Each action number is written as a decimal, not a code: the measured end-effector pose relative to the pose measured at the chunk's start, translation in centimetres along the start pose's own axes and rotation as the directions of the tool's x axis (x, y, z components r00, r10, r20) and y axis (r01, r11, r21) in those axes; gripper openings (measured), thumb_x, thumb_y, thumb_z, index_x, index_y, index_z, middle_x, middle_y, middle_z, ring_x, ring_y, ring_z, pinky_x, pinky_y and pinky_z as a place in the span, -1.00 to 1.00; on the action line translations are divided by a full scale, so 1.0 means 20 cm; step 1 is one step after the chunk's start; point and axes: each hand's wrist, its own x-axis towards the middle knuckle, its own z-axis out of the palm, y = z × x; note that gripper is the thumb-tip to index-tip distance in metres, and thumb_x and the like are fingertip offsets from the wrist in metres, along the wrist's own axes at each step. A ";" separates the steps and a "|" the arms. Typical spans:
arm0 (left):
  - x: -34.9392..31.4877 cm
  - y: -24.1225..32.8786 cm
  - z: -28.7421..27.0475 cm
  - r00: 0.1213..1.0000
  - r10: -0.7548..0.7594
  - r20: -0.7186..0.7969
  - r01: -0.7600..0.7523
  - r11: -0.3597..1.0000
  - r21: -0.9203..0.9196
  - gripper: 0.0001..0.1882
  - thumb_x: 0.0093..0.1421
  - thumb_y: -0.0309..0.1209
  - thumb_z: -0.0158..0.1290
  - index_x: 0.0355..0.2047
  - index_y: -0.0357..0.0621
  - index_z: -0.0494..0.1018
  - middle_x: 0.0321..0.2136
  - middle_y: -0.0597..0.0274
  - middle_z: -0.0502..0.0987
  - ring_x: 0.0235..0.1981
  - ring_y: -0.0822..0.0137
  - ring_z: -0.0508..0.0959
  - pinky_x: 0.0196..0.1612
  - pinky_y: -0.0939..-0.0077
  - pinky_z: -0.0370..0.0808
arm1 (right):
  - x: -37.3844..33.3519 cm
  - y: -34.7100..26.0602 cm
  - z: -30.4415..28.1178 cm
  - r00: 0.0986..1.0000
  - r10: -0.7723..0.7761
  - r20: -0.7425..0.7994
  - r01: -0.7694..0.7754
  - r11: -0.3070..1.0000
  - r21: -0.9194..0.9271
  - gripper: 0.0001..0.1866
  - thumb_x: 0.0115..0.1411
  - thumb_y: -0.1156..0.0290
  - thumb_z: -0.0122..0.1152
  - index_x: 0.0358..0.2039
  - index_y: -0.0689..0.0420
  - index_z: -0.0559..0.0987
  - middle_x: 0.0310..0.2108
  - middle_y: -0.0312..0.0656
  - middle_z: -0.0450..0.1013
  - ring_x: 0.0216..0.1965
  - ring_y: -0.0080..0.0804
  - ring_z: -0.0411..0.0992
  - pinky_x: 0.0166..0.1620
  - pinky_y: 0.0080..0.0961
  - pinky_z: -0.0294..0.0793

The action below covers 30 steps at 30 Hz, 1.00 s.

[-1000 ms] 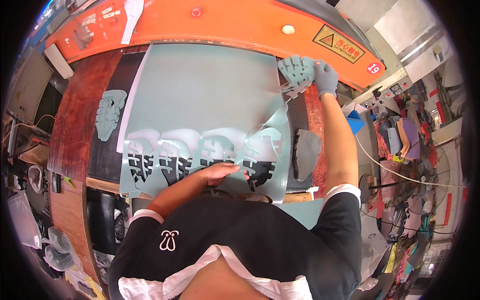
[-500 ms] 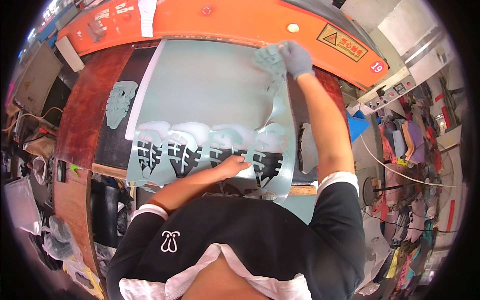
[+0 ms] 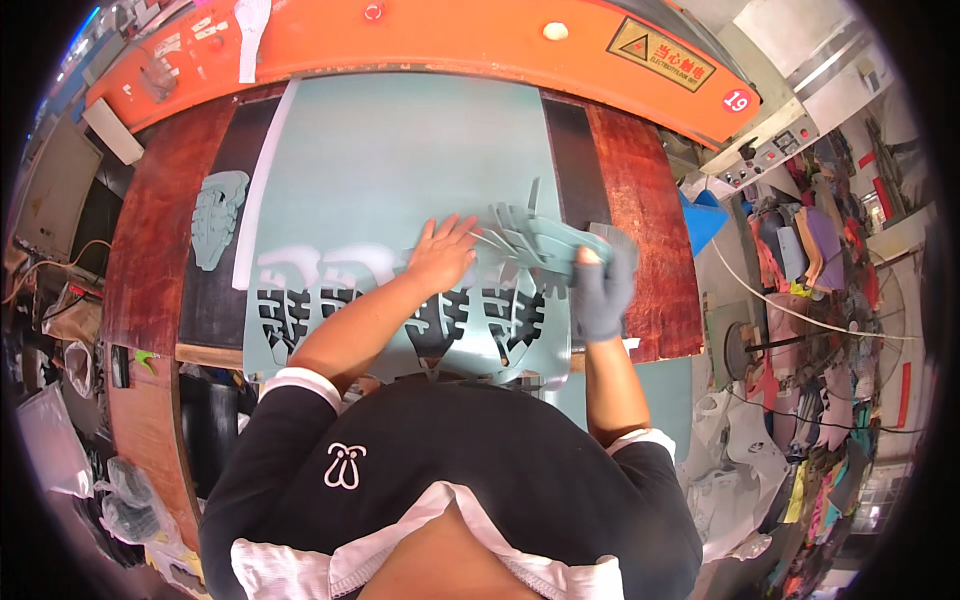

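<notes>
A pale green sheet (image 3: 420, 150) covers the middle of the cutting board, with a row of shoe-upper-shaped cutouts along its near side. My left hand (image 3: 443, 255) is bare, its fingers spread over the sheet just beyond the cutouts. My right hand (image 3: 603, 295), in a grey glove with the thumb tip bare, grips several pale green cut shoe-upper pieces (image 3: 548, 243) near the sheet's right edge. Their far ends fan out and blur toward my left hand. Another stack of cut pieces (image 3: 217, 222) lies on the black strip to the left.
An orange machine beam (image 3: 450, 40) spans the far side of the board. Control buttons (image 3: 785, 148) sit at the far right, with a blue bin (image 3: 703, 222) below them. Colourful material scraps (image 3: 800, 260) hang on the right. A dark cylinder (image 3: 209, 410) stands at the near left.
My right hand has come from the sheet's far right corner toward me, bringing the cut pieces. My left hand has moved farther up the sheet and spread its fingers. The sheet's right edge now lies flatter.
</notes>
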 end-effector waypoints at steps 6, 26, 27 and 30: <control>0.00 0.00 -0.01 0.996 -0.017 0.089 0.008 0.994 0.105 -0.55 0.33 -0.21 -0.31 0.20 0.03 0.18 0.30 0.32 0.04 0.34 0.22 -0.06 0.31 0.03 -0.14 | -0.04 -0.18 -0.19 0.952 -0.081 -0.297 0.117 0.988 0.105 -0.71 0.22 0.27 0.13 -0.28 0.29 0.48 -0.44 -0.26 0.42 -0.44 -0.59 0.33 -0.39 -0.63 0.32; -0.04 0.23 0.04 0.918 0.301 -0.259 -0.322 0.946 -0.041 -0.65 0.07 -0.33 0.07 -0.12 -0.11 0.39 -0.16 0.25 0.41 -0.11 0.19 0.36 0.01 0.18 0.23 | 0.30 0.31 -0.16 0.980 0.013 -0.199 -0.107 0.875 -0.473 -0.69 0.17 0.13 0.11 -0.36 0.15 0.51 -0.51 -0.02 0.47 -0.47 -0.05 0.46 -0.39 -0.28 0.41; -0.05 0.28 0.07 0.907 0.324 -0.269 -0.349 0.936 -0.047 -0.64 0.06 -0.32 0.08 -0.12 -0.11 0.39 -0.15 0.25 0.41 -0.09 0.20 0.35 0.01 0.18 0.23 | 0.29 0.32 -0.15 0.980 0.020 -0.198 -0.112 0.877 -0.466 -0.69 0.17 0.13 0.11 -0.36 0.15 0.52 -0.50 -0.01 0.47 -0.47 -0.05 0.46 -0.39 -0.28 0.41; -0.08 0.30 0.15 0.891 0.393 -0.226 -0.384 0.920 0.085 -0.55 0.05 -0.28 0.09 -0.03 -0.11 0.36 0.01 0.25 0.34 0.01 0.23 0.31 0.07 0.17 0.22 | 0.29 0.36 -0.15 0.976 0.009 -0.218 -0.109 0.887 -0.448 -0.69 0.17 0.14 0.10 -0.35 0.15 0.52 -0.49 0.01 0.47 -0.44 -0.05 0.47 -0.36 -0.29 0.41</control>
